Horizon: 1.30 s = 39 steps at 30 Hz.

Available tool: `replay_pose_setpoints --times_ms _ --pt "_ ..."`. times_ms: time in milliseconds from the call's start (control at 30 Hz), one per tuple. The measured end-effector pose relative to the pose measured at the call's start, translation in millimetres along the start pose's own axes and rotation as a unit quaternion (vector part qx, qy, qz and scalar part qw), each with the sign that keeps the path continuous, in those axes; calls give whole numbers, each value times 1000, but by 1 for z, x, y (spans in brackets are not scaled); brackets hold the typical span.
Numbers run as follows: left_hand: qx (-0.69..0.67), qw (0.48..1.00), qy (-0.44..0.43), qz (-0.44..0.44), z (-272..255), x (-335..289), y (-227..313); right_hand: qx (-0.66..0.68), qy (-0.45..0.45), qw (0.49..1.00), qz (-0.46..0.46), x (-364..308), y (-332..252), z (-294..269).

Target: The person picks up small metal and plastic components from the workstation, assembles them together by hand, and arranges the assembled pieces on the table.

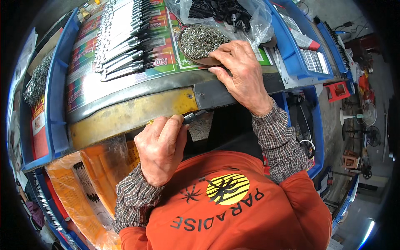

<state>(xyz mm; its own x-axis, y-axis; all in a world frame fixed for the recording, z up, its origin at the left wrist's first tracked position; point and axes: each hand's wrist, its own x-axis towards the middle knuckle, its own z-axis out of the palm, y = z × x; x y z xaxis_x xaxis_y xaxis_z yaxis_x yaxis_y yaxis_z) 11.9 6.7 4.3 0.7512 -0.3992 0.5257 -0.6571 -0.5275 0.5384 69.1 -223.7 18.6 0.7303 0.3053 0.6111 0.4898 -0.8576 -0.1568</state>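
Left hand: I've got the left hand (160,143) closed on a black piece (189,118), pinched between fingers and thumb at the near edge of the desk (137,114).
Black piece: poking out past the fingertips to the right, a slim tip at its end, right by the seam where yellow strip meets grey.
Right hand: here I see the right hand (246,77) at the dish (204,61), fingers bent over its near right rim, thumb lower; I can't tell whether anything sits between them.
Hands: well apart from each other, the right one farther out over the desk.
Dish: brown, heaped with shiny metal bits (200,39).
Bag: clear bag (263,29) just beyond the dish, black parts (229,12) inside.
Strips: left of the dish, a long row of strips (121,60), silvery with black ends, lying side by side on printed sheets (160,60).
Flanks: a blue left bin (56,83) on one side, a blue right bin (287,54) on the other.
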Motion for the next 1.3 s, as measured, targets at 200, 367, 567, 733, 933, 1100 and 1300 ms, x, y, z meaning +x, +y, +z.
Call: replay_pose_setpoints --times_ms 200,367,567,733,933,1100,1300 --pt "-3 1000 -10 -6 1 1 -1 -2 -7 1000 0 0 2 3" --pt "-8 1000 -9 -5 3 -1 0 12 -16 1000 -4 2 3 1" --pt "-16 1000 -8 -15 2 -3 1 49 -33 998 -15 7 6 1" --pt "-23 999 -21 -31 0 -4 3 69 -33 997 -25 9 10 0" --pt "-45 998 -22 -48 0 -3 5 75 -55 996 -13 8 15 -3" --pt "-65 996 -25 -54 -1 -4 5 103 -35 994 8 4 5 -9" --pt "-84 992 -43 -81 -2 -4 7 286 -54 956 32 -17 -44 -17"
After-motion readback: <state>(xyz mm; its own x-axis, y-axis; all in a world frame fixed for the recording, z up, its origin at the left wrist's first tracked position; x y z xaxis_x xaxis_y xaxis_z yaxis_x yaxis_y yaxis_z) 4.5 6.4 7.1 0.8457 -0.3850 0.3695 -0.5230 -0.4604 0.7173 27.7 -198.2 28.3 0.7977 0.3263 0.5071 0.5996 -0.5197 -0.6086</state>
